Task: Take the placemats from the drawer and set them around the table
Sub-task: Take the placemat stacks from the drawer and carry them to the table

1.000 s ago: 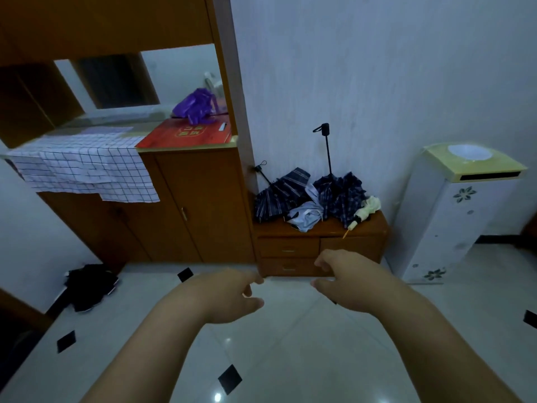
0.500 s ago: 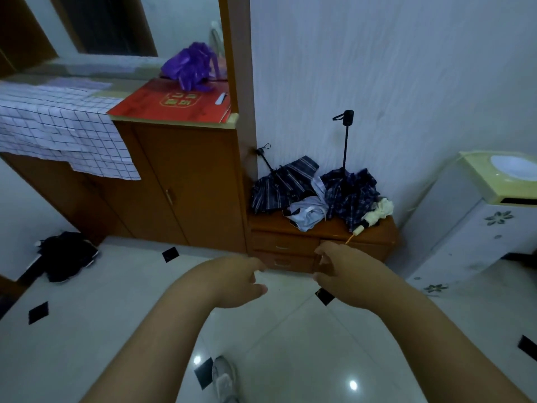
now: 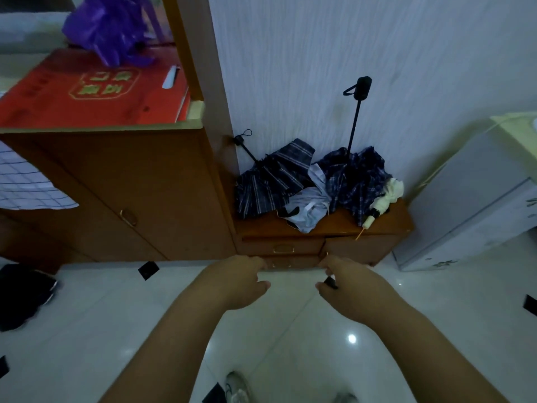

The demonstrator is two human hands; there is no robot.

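A low wooden chest (image 3: 325,228) stands against the far wall, its drawers (image 3: 283,248) shut; the lowest drawer is partly hidden behind the hands, and no placemats show. The left hand (image 3: 236,282) and right hand (image 3: 353,286) reach toward it, empty, fingers (image 3: 327,264) loosely curled and apart. Folded umbrellas (image 3: 308,184) crowd the chest top. A tall cabinet (image 3: 130,193) stands left, a red box (image 3: 87,91) on its counter, cut off.

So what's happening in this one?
A person reaches both empty hands, left hand and right hand, toward the low wooden drawer chest against the wall. Its drawers look shut, and no placemats show. Folded umbrellas are piled on top of it.
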